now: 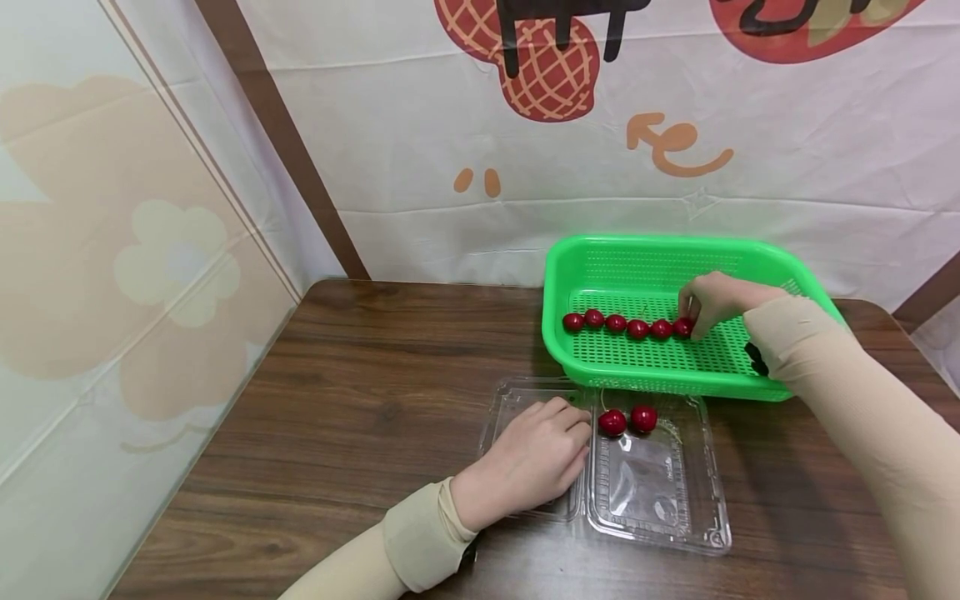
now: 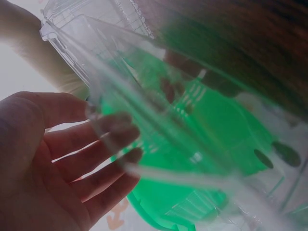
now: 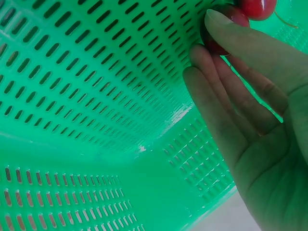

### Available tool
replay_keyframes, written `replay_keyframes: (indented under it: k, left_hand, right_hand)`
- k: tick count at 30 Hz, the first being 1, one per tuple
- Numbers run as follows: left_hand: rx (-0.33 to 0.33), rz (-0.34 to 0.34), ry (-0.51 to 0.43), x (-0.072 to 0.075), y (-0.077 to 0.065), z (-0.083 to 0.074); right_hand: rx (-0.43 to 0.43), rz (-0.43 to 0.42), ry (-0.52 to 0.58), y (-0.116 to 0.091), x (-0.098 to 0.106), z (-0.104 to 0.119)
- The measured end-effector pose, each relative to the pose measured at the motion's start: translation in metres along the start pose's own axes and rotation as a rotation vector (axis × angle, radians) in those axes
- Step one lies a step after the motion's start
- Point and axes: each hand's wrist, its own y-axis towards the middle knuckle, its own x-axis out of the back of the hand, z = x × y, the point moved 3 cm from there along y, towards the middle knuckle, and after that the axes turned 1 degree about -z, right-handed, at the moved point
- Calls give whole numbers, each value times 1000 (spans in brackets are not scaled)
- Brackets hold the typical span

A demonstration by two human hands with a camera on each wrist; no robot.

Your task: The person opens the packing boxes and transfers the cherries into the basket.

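In the green basket (image 1: pixel 667 387), a row of several red cherries (image 1: pixel 616 323) lies along the perforated floor. My right hand (image 1: pixel 723 296) reaches into the basket and pinches the cherry (image 3: pixel 236 15) at the right end of the row between thumb and fingers. Another cherry (image 3: pixel 259 6) sits beside it in the right wrist view. My left hand (image 1: pixel 528 458) rests over the left half of an opened clear plastic box (image 1: pixel 637 492), its relaxed fingers touching the plastic. Two cherries (image 1: pixel 643 418) lie in the box's right half, near its back edge.
The box and basket stand on a dark wooden table (image 1: pixel 322 433), the basket behind the box and slightly overlapping its back edge. A printed cloth (image 1: pixel 420 100) hangs behind the table. A pale patterned panel (image 1: pixel 150 275) borders the left side.
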Motion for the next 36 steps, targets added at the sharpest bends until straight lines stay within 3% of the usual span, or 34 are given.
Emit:
replay_keyframes:
  k: [22, 36]
  left_hand:
    - [3, 3, -8, 2, 0, 0]
    - [2, -6, -9, 2, 0, -1]
  right_hand:
    - [-2, 7, -17, -5, 8, 5]
    - [-21, -53, -55, -12, 22, 12]
